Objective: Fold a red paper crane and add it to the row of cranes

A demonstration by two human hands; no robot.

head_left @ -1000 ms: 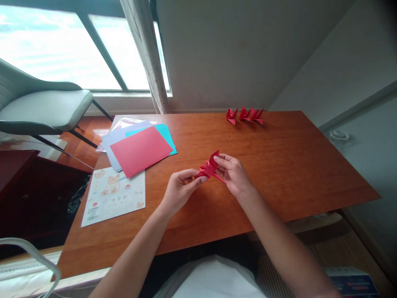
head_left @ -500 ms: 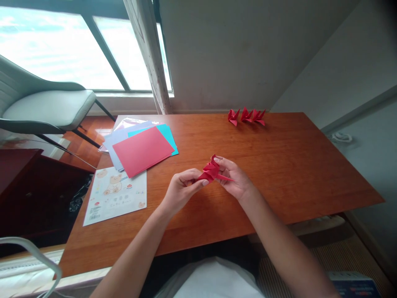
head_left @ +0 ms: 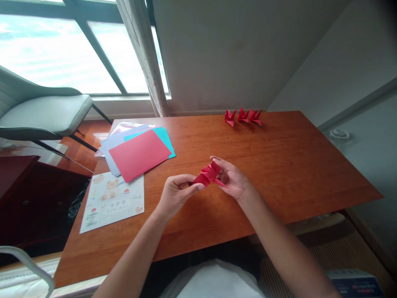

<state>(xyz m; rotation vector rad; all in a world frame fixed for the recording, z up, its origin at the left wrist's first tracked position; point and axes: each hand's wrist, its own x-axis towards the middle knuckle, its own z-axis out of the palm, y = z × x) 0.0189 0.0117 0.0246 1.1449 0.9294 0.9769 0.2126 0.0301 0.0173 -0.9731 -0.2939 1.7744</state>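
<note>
A red origami crane (head_left: 207, 174) is held between both hands above the near middle of the table. My left hand (head_left: 179, 191) pinches its left wing between thumb and fingers. On the other side my right hand (head_left: 231, 177) grips the upper right part with thumb and index finger, the other fingers curled behind. A narrow red point sticks out below the right fingers. Three finished-looking red paper cranes (head_left: 243, 116) stand in a row at the table's far edge.
Red sheets (head_left: 140, 155) lie over turquoise paper (head_left: 167, 142) and lilac paper (head_left: 108, 149) at the left of the wooden table (head_left: 294, 165). A bear-printed sheet (head_left: 113, 203) lies nearer. A chair (head_left: 46, 111) stands beyond the left side, by a curtain (head_left: 139, 58).
The right thumb and index finger have shifted on the crane, now covering its upper tip. Both hands have moved slightly left in view, and the camera view has shifted a little.
</note>
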